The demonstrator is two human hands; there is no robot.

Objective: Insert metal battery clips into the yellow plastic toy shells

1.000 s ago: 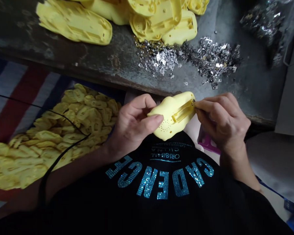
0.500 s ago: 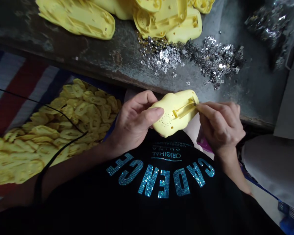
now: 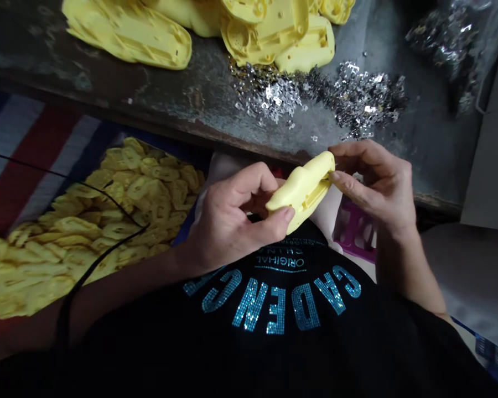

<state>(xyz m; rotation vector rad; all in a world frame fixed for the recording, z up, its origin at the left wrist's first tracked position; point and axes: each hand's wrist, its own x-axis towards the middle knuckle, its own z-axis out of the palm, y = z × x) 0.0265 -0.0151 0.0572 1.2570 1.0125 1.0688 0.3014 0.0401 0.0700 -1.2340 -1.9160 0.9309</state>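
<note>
My left hand grips a yellow plastic casing half, thumb on its near face and fingers behind. The casing is tilted, so its long battery slot shows at a slant. At the casing's far right end, my right hand has its thumb by the end of the slot and its fingertips at the back edge. Whether a small metal piece lies under that thumb is hidden. Beyond the hands, on the dark worktop, lies a heap of small shiny metal clips.
More yellow casing halves lie along the back of the worktop. A plastic bag of metal pieces sits at the far right. Lower left, a large pile of yellow casings fills a striped sack. A thin black cord crosses it. A purple plastic stool shows below my right hand.
The casing has been turned in my left hand from nearly face-up to a steep tilt. My right hand has shifted from pinching at the slot's end to holding around the casing's end.
</note>
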